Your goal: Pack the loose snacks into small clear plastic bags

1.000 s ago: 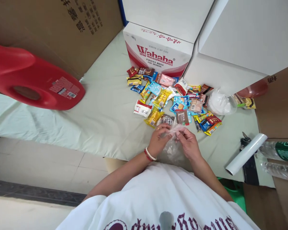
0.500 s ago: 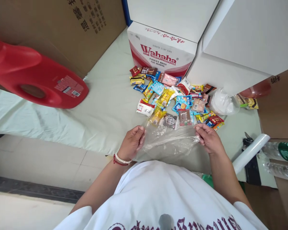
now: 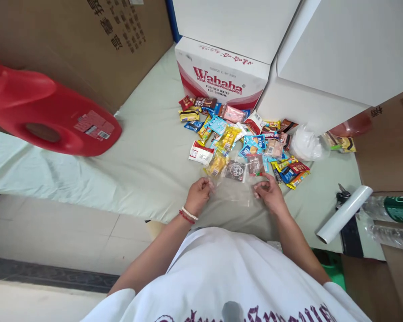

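A clear plastic bag [image 3: 235,190] lies slack between my hands at the front of the table. My left hand [image 3: 200,196] is closed, thumb and fingers pinching the bag's left edge. To the right of the bag, my right hand [image 3: 269,193] has thumb and index finger apart, close to a brown snack packet [image 3: 255,165]. A dark round-looking packet [image 3: 235,171] and a yellow packet [image 3: 217,164] sit just beyond the bag. Behind them spreads a pile of small wrapped snacks [image 3: 251,144] in many colours.
A white Wahaha carton [image 3: 218,82] stands behind the snacks, and a red jug [image 3: 53,112] at the left. On the right are a bundle of white plastic [image 3: 305,143], a white roll [image 3: 345,214], keys [image 3: 343,192] and plastic bottles [image 3: 398,209].
The bag, stretched wide between both hands before, now lies lower and slack. My hands have come closer together, and my right fingers have spread apart from their pinch.
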The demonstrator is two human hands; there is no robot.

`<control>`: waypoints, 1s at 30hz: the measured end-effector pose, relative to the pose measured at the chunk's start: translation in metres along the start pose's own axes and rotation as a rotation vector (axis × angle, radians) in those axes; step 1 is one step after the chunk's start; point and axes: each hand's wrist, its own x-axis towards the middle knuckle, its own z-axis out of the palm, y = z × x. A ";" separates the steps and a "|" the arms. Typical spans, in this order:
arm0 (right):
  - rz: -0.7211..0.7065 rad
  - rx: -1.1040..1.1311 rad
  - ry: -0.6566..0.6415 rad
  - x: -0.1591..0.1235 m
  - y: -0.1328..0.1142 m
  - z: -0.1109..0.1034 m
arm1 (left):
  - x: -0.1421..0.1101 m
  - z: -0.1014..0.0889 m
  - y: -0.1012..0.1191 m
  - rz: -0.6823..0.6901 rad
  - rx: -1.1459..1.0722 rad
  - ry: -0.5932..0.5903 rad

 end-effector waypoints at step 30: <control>-0.234 -0.571 0.127 -0.072 0.054 -0.074 | -0.022 0.000 0.001 0.240 0.012 -0.036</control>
